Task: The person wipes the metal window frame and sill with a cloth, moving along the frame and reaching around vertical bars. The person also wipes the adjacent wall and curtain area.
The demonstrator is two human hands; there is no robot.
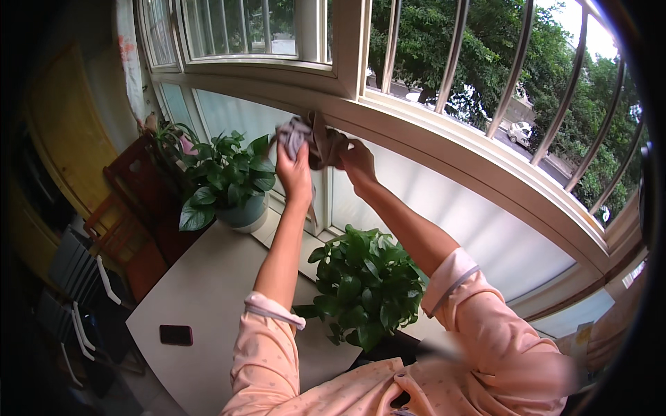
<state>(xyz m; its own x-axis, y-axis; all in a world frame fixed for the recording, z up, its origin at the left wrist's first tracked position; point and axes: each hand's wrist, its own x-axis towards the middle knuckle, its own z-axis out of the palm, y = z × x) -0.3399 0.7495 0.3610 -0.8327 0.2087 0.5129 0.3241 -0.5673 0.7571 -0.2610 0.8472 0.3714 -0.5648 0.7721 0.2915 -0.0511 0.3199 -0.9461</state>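
Both my arms reach forward to a crumpled grey-brown cloth [321, 143], held up in front of the frosted lower panes and just under the window rail [416, 124]. My left hand [294, 169] grips a bunched, greyer part of it, thumb on top. Pinched in the fingers of my right hand [359, 161] is the darker, browner end. A thin strip hangs down beside my left wrist. Below my forearms stands a leafy green potted plant [369, 283], its pot mostly hidden by leaves.
Left of my hands, another plant [229, 171] grows in a green pot [242, 214] on the pale table [208, 281]. A mobile phone [176, 335] lies near the table's left edge. Wooden chairs [125, 244] and folding chairs [78, 275] stand at left. Metal bars [452, 57] cross the window.
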